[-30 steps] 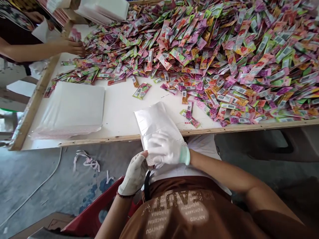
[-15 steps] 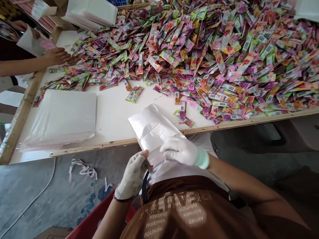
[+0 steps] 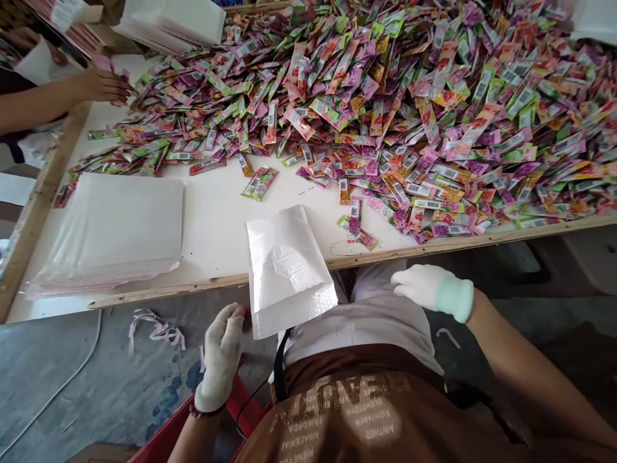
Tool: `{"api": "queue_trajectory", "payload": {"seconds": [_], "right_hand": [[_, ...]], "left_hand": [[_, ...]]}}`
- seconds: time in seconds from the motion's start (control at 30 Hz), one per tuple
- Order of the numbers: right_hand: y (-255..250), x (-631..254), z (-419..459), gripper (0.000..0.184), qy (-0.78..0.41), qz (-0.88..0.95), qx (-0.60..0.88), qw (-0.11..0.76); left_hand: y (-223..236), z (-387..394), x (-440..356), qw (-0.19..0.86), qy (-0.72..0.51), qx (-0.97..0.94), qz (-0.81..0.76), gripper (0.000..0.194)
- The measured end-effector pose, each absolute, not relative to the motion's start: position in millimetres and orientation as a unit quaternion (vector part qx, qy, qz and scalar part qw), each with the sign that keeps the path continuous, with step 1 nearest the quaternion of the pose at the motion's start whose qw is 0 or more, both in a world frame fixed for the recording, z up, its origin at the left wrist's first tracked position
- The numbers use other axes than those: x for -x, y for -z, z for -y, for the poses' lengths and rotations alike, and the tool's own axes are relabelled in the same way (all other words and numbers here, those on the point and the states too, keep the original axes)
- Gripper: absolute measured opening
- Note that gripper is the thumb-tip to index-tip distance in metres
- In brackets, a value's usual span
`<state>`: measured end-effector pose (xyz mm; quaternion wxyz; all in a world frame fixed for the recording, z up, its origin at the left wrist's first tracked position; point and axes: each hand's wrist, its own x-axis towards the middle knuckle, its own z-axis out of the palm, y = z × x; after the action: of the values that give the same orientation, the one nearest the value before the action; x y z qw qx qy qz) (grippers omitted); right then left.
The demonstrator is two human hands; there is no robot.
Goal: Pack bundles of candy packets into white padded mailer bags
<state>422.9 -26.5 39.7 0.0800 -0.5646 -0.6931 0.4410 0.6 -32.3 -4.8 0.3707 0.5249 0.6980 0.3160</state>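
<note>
A glossy white bubble mailer (image 3: 289, 260) lies over the front edge of the white table (image 3: 216, 225), its folded flap end hanging past the edge toward my lap. Just left of that end is my left hand (image 3: 222, 357), in a white glove with bare fingertips showing; it is open and apart from the mailer. To the mailer's right, above my thigh, my right hand (image 3: 424, 286) wears a white glove with a mint cuff. Its fingers point left, loosely open, with nothing visible in them.
Small colourful sachets (image 3: 347, 103) are heaped across the table, with a few loose ones near the mailer. A stack of white mailers (image 3: 130, 218) sits at left, another stack (image 3: 173, 22) behind. Another person's hand (image 3: 99, 87) reaches in at far left. A wooden strip (image 3: 159, 289) edges the table.
Both hands have let go of the mailer's flap end and moved apart, the left one leftward, the right one rightward. The flap now lies folded down. The other person's hand shifted slightly left.
</note>
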Motion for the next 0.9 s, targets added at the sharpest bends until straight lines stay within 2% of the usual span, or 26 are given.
{"api": "queue_trajectory", "payload": {"seconds": [0.03,0.1,0.17,0.3,0.43,0.5,0.6,0.7,0.73,0.83,0.9], "right_hand": [[-35.0,-421.3,24.6,0.013,-0.349,0.73,0.582,0.08],[-24.9,-401.0,15.5,0.025,-0.212,0.79,0.56,0.129],[-14.3,-369.7,2.1,0.036,-0.164,0.841,0.478,0.193],[4.6,-325.8,-16.9,0.023,-0.188,0.876,0.348,0.277],[9.8,-312.7,-22.9,0.035,-0.267,0.773,0.474,0.327],[8.0,-306.8,-30.1,0.039,-0.294,0.724,0.543,0.308],[8.9,-297.2,-48.2,0.037,-0.344,0.673,0.613,0.232],[16.1,-290.5,-66.4,0.017,-0.369,0.634,0.651,0.197],[18.0,-288.7,-71.1,0.019,-0.378,0.62,0.652,0.218],[15.1,-281.6,-80.3,0.065,-0.481,0.557,0.602,0.31],[4.4,-275.3,-82.6,0.074,-0.592,0.51,0.519,0.345]], "left_hand": [[8.5,30.0,3.5,0.282,-0.31,-0.579,-0.699,0.025],[14.7,22.2,8.9,0.137,-0.304,-0.669,-0.664,0.034],[17.1,13.4,11.7,0.096,-0.291,-0.747,-0.59,0.044],[7.7,6.3,10.5,0.171,-0.238,-0.85,-0.438,0.032],[-11.3,5.1,-5.9,0.247,-0.299,-0.754,-0.53,0.022],[-18.0,-2.0,-16.2,0.278,-0.303,-0.681,-0.606,0.026],[-18.8,-20.4,-26.2,0.277,-0.254,-0.626,-0.684,0.032],[-13.9,-35.9,-30.1,0.262,-0.24,-0.601,-0.716,0.031],[-13.5,-38.1,-31.1,0.27,-0.251,-0.587,-0.721,0.031],[-21.4,-33.9,-34.2,0.366,-0.32,-0.495,-0.72,0.058],[-31.8,-23.9,-33.6,0.491,-0.362,-0.399,-0.685,0.066]]}}
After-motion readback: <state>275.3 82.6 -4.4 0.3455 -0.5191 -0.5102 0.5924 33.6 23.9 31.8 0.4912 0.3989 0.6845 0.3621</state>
